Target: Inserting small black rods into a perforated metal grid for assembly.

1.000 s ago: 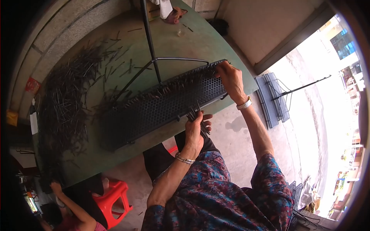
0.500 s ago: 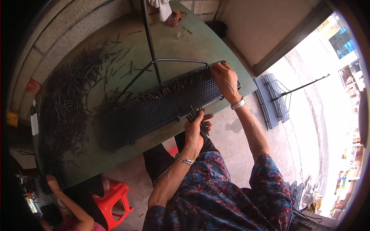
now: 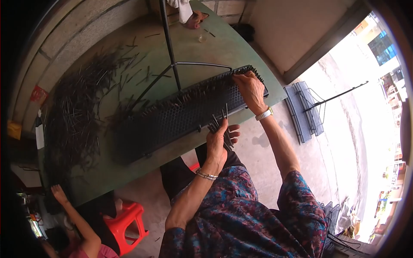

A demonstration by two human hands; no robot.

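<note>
I have the long black tray (image 3: 180, 120), full of small holes, lying aslant across the middle of the frame, with short dark pieces lining its upper edge and right end. My right hand (image 3: 251, 90) is at that right end, its fingers drawn close together on the tray; they hide whatever may be between them, so I cannot tell if they hold anything. My left hand (image 3: 216, 144), just below the tray's lower edge, is closed around a bundle of dark sticks (image 3: 226, 112), a few tips poking up past the thumb. The step looks to me like setting sticks into holes; to do it well, I would keep the bundle loose enough to give up one at a time, line each up with its hole, and avoid brushing those already in. Beyond the tray, the green table (image 3: 211, 53) carries a loose heap of sticks (image 3: 75, 103) at the left of the frame; a co-worker's hand (image 3: 60, 194) rests near its edge at lower left, above a red stool (image 3: 133, 221).
</note>
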